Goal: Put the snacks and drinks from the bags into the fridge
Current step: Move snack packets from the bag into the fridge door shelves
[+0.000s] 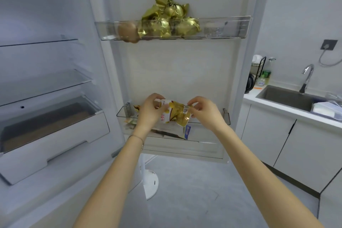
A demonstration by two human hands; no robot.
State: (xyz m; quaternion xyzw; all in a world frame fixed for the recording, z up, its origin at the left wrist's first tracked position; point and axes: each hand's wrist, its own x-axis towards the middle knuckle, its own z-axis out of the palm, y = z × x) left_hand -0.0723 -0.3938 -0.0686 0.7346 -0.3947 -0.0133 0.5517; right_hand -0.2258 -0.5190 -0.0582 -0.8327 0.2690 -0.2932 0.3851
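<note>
Gold and white, crinkled and glossy, the snack packet (174,114) is held just above the lower door bin (124,113), over its middle stretch. The packet's left part is white with red print low down. Its centre and right part are yellow-gold with darker brown patches, and a pale strip of small print runs near its right edge. Its lower corner dips towards the bin's rim; whether it touches cannot be told.

The left hand (149,111) grips the white end, fingers curled over the top edge and thumb underneath. The right hand (203,111) pinches the gold end between thumb and bent fingers. Both hands are above the bin, each with a bare forearm reaching in from below it. A thin bracelet (137,138) sits on the left wrist, in front of the bin's left part.

Inside the bin, below the held packet, lie other wrappers, one with a blue and white end (187,131). More show at the bin's left end but are too blurred to name.

Well above the bin on the same fridge door (181,68) is the upper door bin (236,26). It holds a heap of gold foil packets (166,22), with a round brown item (127,30) on their left and a small clear jar (213,29) on their right.

Left of the lower bin, the fridge interior shows glass shelves (46,83) and a white-fronted drawer (55,131). Right of the bin, past the door's edge, are a steel sink (283,96) and a curved tap (307,77).
</note>
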